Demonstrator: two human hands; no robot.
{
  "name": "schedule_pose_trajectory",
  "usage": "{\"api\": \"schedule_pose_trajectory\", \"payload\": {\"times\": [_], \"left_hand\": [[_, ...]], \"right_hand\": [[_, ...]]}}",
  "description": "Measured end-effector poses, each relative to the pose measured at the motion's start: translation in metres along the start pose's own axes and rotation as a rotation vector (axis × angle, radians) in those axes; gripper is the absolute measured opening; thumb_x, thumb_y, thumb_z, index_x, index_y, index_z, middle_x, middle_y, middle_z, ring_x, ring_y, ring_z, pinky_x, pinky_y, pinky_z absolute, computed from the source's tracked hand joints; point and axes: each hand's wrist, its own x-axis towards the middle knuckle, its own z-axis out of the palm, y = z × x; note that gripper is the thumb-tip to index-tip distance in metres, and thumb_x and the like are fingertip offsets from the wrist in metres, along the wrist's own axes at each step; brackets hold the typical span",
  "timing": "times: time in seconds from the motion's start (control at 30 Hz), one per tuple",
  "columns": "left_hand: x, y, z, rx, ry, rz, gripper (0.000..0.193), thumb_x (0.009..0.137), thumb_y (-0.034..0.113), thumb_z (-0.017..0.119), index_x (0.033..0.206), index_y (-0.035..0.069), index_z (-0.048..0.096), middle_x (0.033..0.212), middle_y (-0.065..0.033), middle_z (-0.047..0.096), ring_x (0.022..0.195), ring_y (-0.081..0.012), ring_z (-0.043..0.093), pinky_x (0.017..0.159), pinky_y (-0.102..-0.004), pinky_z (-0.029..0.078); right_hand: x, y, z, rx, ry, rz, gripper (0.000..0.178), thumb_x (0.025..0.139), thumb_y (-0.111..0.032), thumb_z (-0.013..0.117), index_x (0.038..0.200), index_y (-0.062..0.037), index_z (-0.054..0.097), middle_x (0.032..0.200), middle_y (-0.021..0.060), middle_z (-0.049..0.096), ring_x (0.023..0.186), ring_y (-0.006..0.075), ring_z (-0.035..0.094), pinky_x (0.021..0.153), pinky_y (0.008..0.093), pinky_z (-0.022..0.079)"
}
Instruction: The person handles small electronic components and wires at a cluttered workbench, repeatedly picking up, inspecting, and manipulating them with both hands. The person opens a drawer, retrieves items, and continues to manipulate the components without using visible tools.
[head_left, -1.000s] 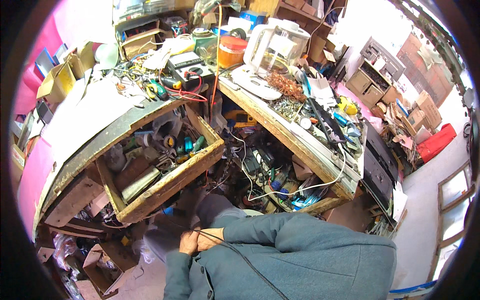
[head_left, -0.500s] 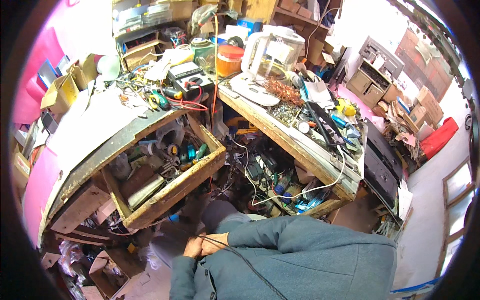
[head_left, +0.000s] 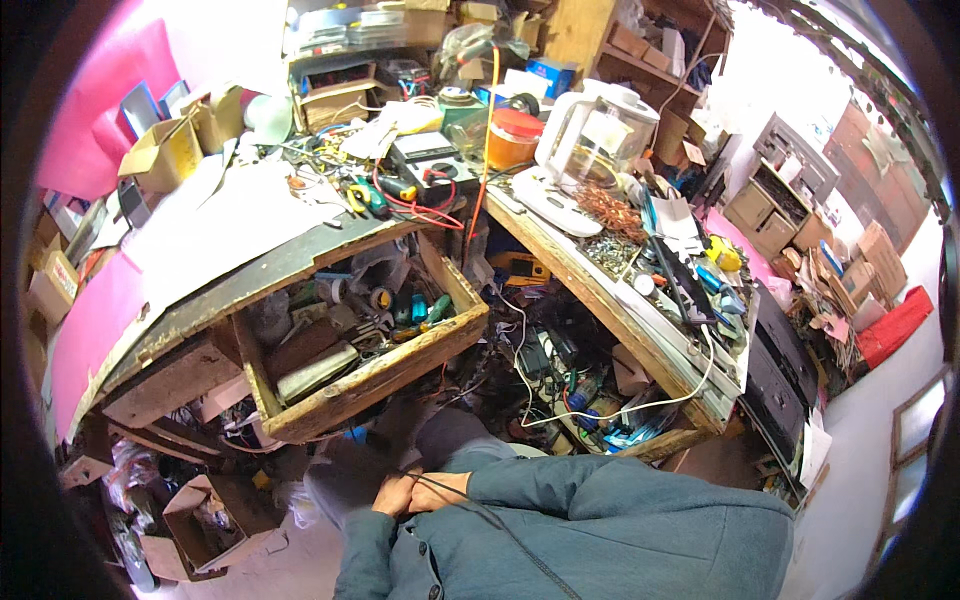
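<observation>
Both hands rest together in front of my dark grey-green coat point(head_left: 600, 525), above my lap. My left hand point(head_left: 394, 494) is closed, its fingers bent in against the other hand. Touching it, my right hand point(head_left: 441, 490) is closed too, with the fingers curled under. Whatever they may hold is hidden between them. A dark braided cord point(head_left: 520, 548) runs over the right hand and down across the coat. Beyond the hands, a wooden drawer point(head_left: 385, 373) stands pulled out, holding wrenches, screwdrivers and other small parts.
A white-topped bench point(head_left: 235, 235) stands at left, bearing a meter box point(head_left: 428, 160) with red leads and pliers point(head_left: 366, 199). On the right bench are a blender jug point(head_left: 606, 130), copper wire point(head_left: 611, 214) and scrap. A white cable point(head_left: 625, 411) hangs below. An open carton point(head_left: 215, 530) sits on the floor.
My view has turned slightly left, so the benches and drawer appear farther right. The hands stay together in nearly the same place.
</observation>
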Motion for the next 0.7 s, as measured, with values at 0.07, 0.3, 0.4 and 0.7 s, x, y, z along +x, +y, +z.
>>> {"api": "schedule_pose_trajectory", "payload": {"times": [0.07, 0.3, 0.4, 0.7], "left_hand": [[-0.004, 0.005, -0.003, 0.028, 0.007, 0.002, 0.067, 0.096, 0.055, 0.055, 0.106, -0.010, 0.071, 0.111, -0.0346, 0.070, 0.111, -0.0429, 0.068, 0.095, -0.0464, 0.050], [-0.006, 0.008, -0.003, 0.047, 0.038, 0.030, 0.071, 0.095, 0.059, 0.055, 0.107, -0.009, 0.070, 0.108, -0.0354, 0.069, 0.111, -0.0440, 0.068, 0.094, -0.0467, 0.051], [-0.015, 0.023, -0.008, 0.027, -0.004, 0.076, 0.068, 0.097, 0.057, 0.052, 0.110, -0.008, 0.070, 0.111, -0.0345, 0.069, 0.114, -0.0442, 0.067, 0.095, -0.0469, 0.050], [-0.017, 0.024, -0.006, -0.036, -0.033, 0.019, 0.062, 0.099, 0.053, 0.052, 0.113, -0.004, 0.072, 0.119, -0.0290, 0.070, 0.119, -0.0416, 0.064, 0.098, -0.0455, 0.049]], "right_hand": [[0.000, 0.005, 0.008, -0.005, 0.032, -0.021, 0.013, 0.081, -0.018, 0.062, 0.079, -0.0067, 0.068, 0.074, 0.0139, 0.070, 0.072, 0.0341, 0.069, 0.064, 0.0474, 0.053], [-0.001, 0.013, 0.016, 0.009, -0.002, -0.017, 0.011, 0.081, -0.018, 0.064, 0.080, -0.0082, 0.068, 0.075, 0.0150, 0.069, 0.074, 0.0345, 0.069, 0.067, 0.0474, 0.053], [0.004, 0.002, -0.006, 0.009, -0.077, 0.028, 0.012, 0.080, -0.019, 0.064, 0.079, -0.0084, 0.068, 0.074, 0.0143, 0.069, 0.073, 0.0345, 0.069, 0.066, 0.0471, 0.054], [0.000, 0.007, 0.006, 0.010, -0.022, -0.001, 0.016, 0.085, -0.021, 0.060, 0.086, -0.0073, 0.069, 0.081, 0.0155, 0.070, 0.080, 0.0349, 0.070, 0.070, 0.0467, 0.054]]}}
